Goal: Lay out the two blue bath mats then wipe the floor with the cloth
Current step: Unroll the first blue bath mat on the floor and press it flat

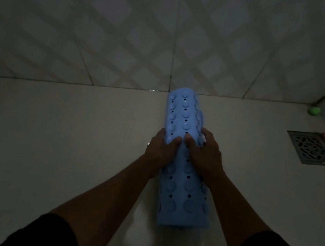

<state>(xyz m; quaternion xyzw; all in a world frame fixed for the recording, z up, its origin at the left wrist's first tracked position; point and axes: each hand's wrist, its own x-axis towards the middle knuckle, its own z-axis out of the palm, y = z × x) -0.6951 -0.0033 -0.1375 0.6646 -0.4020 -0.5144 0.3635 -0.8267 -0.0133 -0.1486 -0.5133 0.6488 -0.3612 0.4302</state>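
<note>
A light blue bath mat [185, 147] dotted with round suction cups and dark holes, against diamond-lattice grey wall tiles [108, 29].

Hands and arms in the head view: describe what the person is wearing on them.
Both the left hand and the right hand are bare, with no gloves. No ring, watch or bracelet can be made out in the dim light. The forearms are uncovered; dark short sleeves begin near the frame's bottom edge.
</note>
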